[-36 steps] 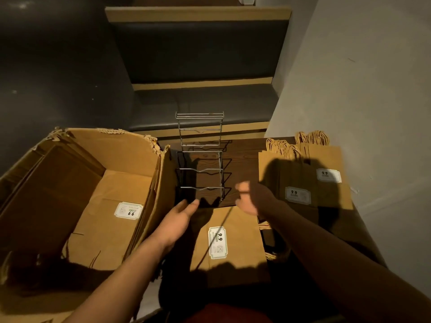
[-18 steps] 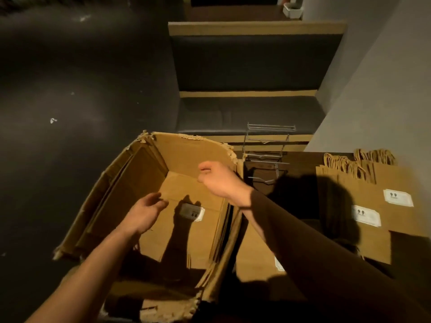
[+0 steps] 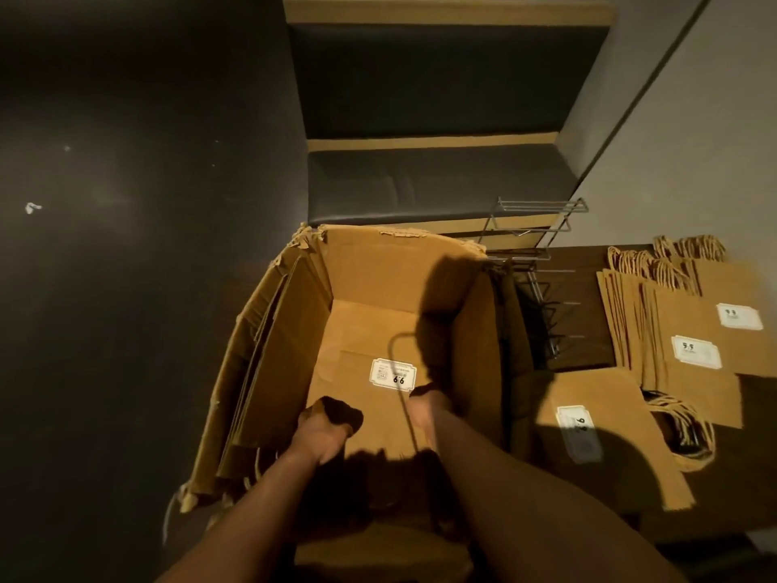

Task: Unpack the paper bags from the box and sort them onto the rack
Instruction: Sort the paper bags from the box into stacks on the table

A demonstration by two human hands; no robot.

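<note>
Inside torn cardboard box [image 3: 370,263], hands [image 3: 326,431] on flat paper bag [image 3: 378,410]

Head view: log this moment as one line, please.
phase: reaching | left hand, right hand: on paper bag in box | rack: empty

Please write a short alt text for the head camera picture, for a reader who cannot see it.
Both hands reach down into an open cardboard box, the left hand and right hand on the top paper bag lying flat inside. To the right, on a dark wooden table, stand a wire rack and stacks of labelled paper bags.
</note>
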